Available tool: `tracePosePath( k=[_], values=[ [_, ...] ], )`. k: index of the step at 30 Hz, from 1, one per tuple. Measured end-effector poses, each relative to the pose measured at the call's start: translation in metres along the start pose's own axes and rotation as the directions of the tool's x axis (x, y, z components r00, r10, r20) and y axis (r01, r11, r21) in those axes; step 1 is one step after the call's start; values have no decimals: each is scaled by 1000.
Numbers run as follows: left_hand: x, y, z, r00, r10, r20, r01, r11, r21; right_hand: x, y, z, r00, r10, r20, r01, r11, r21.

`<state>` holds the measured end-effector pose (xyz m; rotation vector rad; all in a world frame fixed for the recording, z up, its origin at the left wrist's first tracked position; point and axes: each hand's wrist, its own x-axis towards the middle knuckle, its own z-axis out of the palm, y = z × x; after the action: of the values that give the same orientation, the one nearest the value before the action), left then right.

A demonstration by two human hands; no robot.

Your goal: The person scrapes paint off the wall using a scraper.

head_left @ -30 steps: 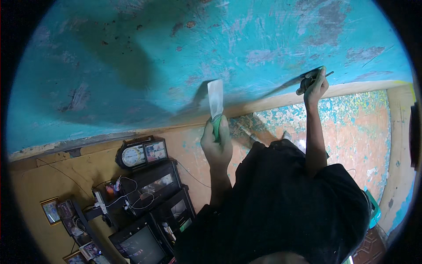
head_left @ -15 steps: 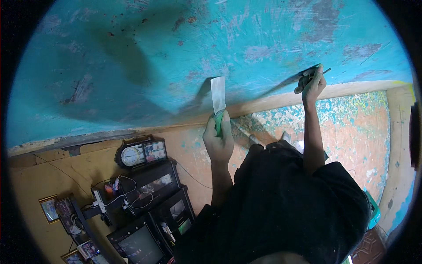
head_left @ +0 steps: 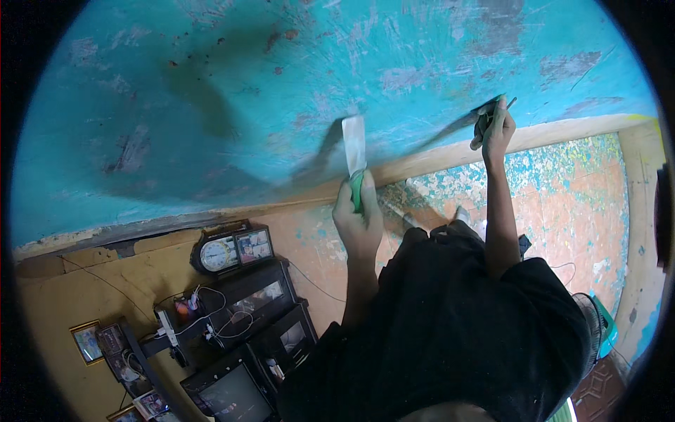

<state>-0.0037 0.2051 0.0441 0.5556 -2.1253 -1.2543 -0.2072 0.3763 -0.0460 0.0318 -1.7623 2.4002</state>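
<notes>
My left hand (head_left: 360, 228) is closed round the green handle of a putty knife (head_left: 354, 146). Its broad pale metal blade points up in front of the turquoise wall (head_left: 260, 126), apart from its shadow; contact at the tip is unclear. Farther right, my right hand (head_left: 499, 137) grips a dark tool (head_left: 481, 131) close to the wall's lower part. A rounded end and a thin tip stick out past my fingers, but its kind cannot be made out. Scratches and greyish bare patches mark the paint around both hands.
Paint flakes cover the orange tiled floor (head_left: 555, 204) along the wall's foot. At lower left stands a black cabinet (head_left: 271, 295) with a clock (head_left: 218, 253), cables and a television (head_left: 232, 394). A turquoise fan (head_left: 603, 327) is at lower right.
The view has turned slightly. My left hand with the putty knife has shifted a little to the right along the wall. My right hand keeps its tool at nearly the same spot.
</notes>
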Motion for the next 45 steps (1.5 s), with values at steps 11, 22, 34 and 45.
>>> tracePosePath(
  k=[11, 22, 34, 45],
  values=[
    [1, -13, -3, 999, -36, 35, 39, 997, -72, 3, 4, -3, 1000, 5, -13, -5, 1000, -14],
    [6, -8, 3, 993, -86, 83, 92, 994, -67, 4, 1, 3, 1000, -12, 0, 12, 1000, 7],
    [0, -11, -11, 927, -327, 186, 369, 886, -282, 0, 7, -1, 1000, -15, -12, 15, 1000, 23],
    [18, -11, -7, 932, -242, 269, 315, 909, -272, 1, 2, -1, 1000, -25, 6, 25, 1000, 9]
  ],
)
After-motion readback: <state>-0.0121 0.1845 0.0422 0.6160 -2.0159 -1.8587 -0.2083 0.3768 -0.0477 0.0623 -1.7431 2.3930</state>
